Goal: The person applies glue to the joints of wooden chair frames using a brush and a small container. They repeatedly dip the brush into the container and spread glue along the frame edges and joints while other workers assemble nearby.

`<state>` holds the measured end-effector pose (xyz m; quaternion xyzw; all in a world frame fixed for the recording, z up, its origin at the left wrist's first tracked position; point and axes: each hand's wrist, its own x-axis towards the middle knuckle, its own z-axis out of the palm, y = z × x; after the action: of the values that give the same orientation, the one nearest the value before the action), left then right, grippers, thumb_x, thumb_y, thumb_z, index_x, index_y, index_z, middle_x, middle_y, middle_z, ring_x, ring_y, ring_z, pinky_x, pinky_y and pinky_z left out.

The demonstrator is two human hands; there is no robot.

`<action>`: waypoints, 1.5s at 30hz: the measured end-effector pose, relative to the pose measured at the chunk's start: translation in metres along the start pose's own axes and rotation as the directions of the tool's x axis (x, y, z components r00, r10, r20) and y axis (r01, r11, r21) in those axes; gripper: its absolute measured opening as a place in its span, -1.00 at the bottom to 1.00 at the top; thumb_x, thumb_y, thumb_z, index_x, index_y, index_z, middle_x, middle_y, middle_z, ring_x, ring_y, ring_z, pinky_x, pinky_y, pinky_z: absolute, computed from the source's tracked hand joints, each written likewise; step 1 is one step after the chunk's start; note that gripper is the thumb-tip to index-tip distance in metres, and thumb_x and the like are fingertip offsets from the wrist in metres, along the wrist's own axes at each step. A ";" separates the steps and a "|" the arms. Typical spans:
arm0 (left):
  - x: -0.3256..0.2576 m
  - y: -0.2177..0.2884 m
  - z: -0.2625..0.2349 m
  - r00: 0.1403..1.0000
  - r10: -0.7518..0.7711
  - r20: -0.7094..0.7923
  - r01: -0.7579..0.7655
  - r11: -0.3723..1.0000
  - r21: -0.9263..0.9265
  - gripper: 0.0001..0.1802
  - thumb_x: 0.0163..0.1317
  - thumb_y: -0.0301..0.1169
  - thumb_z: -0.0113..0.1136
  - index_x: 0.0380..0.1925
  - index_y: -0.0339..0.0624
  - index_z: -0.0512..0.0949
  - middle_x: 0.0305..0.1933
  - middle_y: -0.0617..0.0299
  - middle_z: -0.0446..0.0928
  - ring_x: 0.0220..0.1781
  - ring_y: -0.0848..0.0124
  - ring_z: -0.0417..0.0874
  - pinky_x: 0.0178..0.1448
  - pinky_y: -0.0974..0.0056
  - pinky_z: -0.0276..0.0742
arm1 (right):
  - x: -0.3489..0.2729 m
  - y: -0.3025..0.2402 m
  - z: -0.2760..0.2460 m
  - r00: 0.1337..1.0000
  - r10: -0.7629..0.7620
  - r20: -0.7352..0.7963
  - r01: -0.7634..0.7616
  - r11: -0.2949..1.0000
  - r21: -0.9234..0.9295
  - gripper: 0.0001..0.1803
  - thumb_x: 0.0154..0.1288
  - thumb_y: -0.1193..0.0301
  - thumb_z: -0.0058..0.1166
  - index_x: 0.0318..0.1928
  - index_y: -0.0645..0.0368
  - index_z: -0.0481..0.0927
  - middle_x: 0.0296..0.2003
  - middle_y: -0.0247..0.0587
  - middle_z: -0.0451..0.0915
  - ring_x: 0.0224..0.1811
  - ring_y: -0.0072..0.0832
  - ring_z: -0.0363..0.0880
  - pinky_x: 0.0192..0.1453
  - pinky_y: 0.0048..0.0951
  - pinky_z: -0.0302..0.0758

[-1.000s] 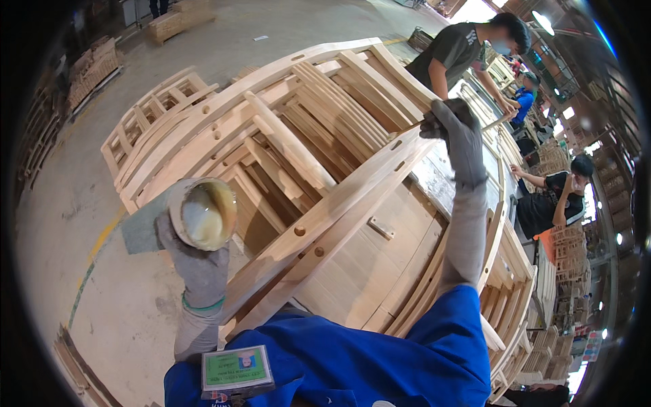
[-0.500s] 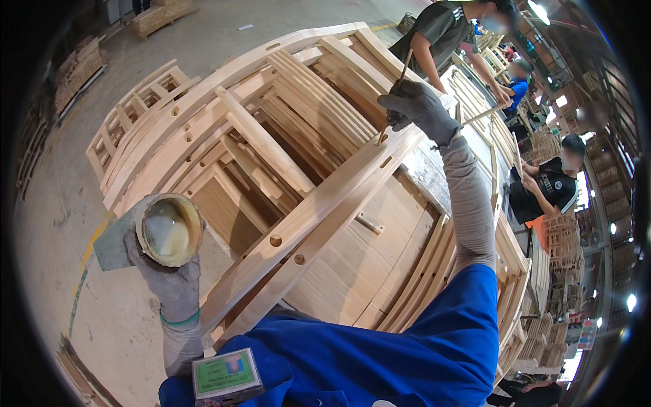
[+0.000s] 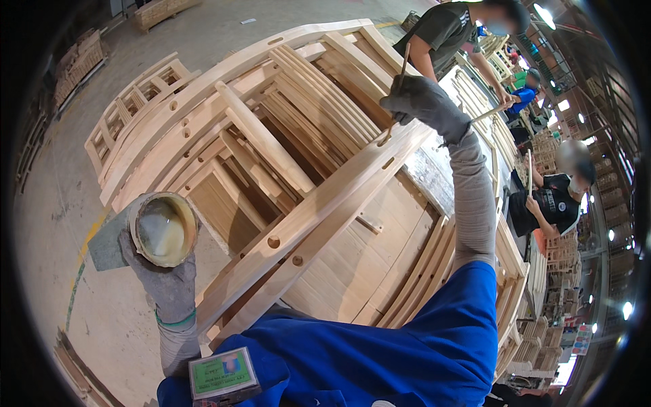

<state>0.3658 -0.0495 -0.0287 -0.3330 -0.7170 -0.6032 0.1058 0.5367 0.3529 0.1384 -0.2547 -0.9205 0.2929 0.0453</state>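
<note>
1. Gloved fingers [image 3: 397, 105] of the right hand [image 3: 427, 108] are closed around a thin stick [image 3: 405, 62], which sticks out above and below them.
2. Its lower end meets an oblong slot [image 3: 384, 141] near the far end of a pale wooden rail [image 3: 325, 202]; how deep, I cannot tell.
3. Left hand [image 3: 163, 288] grips a cup [image 3: 163, 262] of whitish liquid [image 3: 163, 237], its fingers partly hidden.
4. A second rail [image 3: 329, 236] lies just beside the first.
</note>
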 end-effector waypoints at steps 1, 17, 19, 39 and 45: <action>0.000 0.000 0.000 1.000 0.002 -0.010 -0.002 1.000 0.008 -0.16 -0.05 -0.74 0.23 0.24 -0.15 0.07 0.27 0.09 0.13 0.25 0.26 0.29 0.29 0.12 0.40 | 0.001 0.000 0.003 0.995 -0.070 0.073 0.066 0.996 0.061 -0.80 0.19 0.40 0.04 -0.40 0.33 0.53 -0.42 -0.24 0.51 -0.43 -0.54 0.56 -0.36 -0.53 0.52; 0.000 0.003 0.003 1.000 -0.020 0.008 0.020 0.999 0.032 -0.12 -0.08 -0.74 0.24 0.25 -0.16 0.02 0.25 0.05 0.16 0.24 0.24 0.30 0.28 0.11 0.39 | 0.009 0.021 -0.006 0.975 -0.212 0.063 0.209 0.976 0.059 -0.84 0.08 0.55 0.09 -0.27 0.14 0.60 -0.35 -0.21 0.54 -0.39 -0.41 0.59 -0.30 -0.49 0.56; -0.001 0.002 0.002 0.999 -0.034 0.010 0.034 0.999 0.004 -0.13 -0.07 -0.76 0.23 0.24 -0.16 0.02 0.26 0.05 0.16 0.23 0.23 0.31 0.26 0.09 0.42 | 0.006 0.024 -0.011 0.991 0.084 0.107 -0.123 0.888 0.443 -0.76 0.17 0.45 0.15 -0.24 0.40 0.50 -0.39 -0.13 0.59 -0.37 -0.43 0.64 -0.29 -0.52 0.64; -0.043 0.058 -0.065 0.992 0.120 0.027 -0.113 0.977 -0.179 -0.26 0.02 -0.68 0.22 0.18 -0.15 0.09 0.14 -0.10 0.31 0.11 0.19 0.49 0.12 0.16 0.55 | -0.195 -0.092 0.026 0.866 0.040 -0.499 0.208 0.878 0.431 -0.73 0.13 0.38 0.23 -0.27 0.30 0.51 -0.40 -0.18 0.59 -0.42 -0.50 0.61 -0.33 -0.55 0.58; -0.087 0.057 -0.090 0.992 0.050 0.117 -0.007 0.939 -0.343 -0.27 0.03 -0.61 0.24 0.20 -0.14 0.12 0.16 -0.09 0.30 0.18 0.15 0.42 0.19 0.06 0.48 | -0.296 -0.084 0.104 0.818 -0.050 -0.573 0.452 0.672 0.587 -0.81 0.17 0.62 0.10 -0.18 0.34 0.46 -0.31 -0.09 0.58 -0.29 -0.46 0.60 -0.25 -0.54 0.57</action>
<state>0.4439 -0.1615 -0.0089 -0.3937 -0.6016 -0.6950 0.0104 0.7322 0.0938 0.1187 -0.1515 -0.7188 0.5309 0.4224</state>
